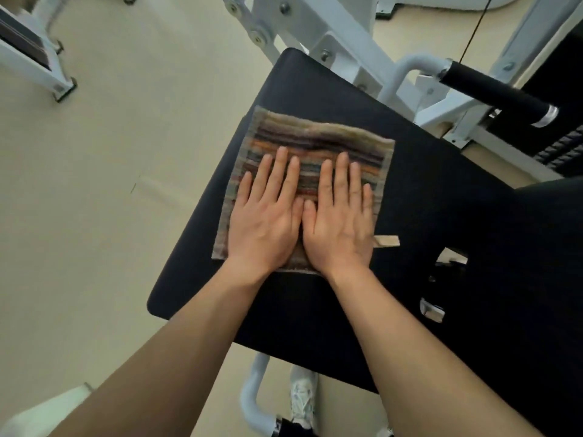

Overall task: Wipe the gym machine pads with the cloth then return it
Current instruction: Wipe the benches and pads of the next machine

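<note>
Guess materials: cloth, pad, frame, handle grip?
Cloth: woven or terry fabric, fuzzy striped surface.
Pad: likely vinyl or faux leather over foam, smooth matte black.
Frame: painted metal, white, glossy, bolted.
Handle grip: probably foam or rubber sleeve, matte black, with a shiny metal end cap.

Beige floor (126, 184), bare. White frame foot (47, 74) with black end caps near its top-left corner. White sneaker (303, 395) on the floor at the bottom edge. Thin black cable (473, 29) running up at top right.
</note>
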